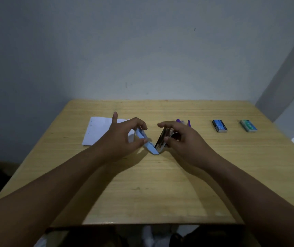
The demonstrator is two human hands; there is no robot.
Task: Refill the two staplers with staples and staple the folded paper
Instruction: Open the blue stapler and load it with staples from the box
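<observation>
A light blue stapler is swung open in a V over the middle of the wooden table. My left hand grips its blue top cover between thumb and fingers. My right hand holds the metal magazine half of the same stapler. A purple stapler lies behind my right hand, mostly hidden. The folded white paper lies flat at the left, partly under my left hand. A blue staple box and a green staple box sit at the right.
The table stands against a plain grey wall. Its front edge is close to my body, with dark floor to the left. The near half of the tabletop holds only my forearms.
</observation>
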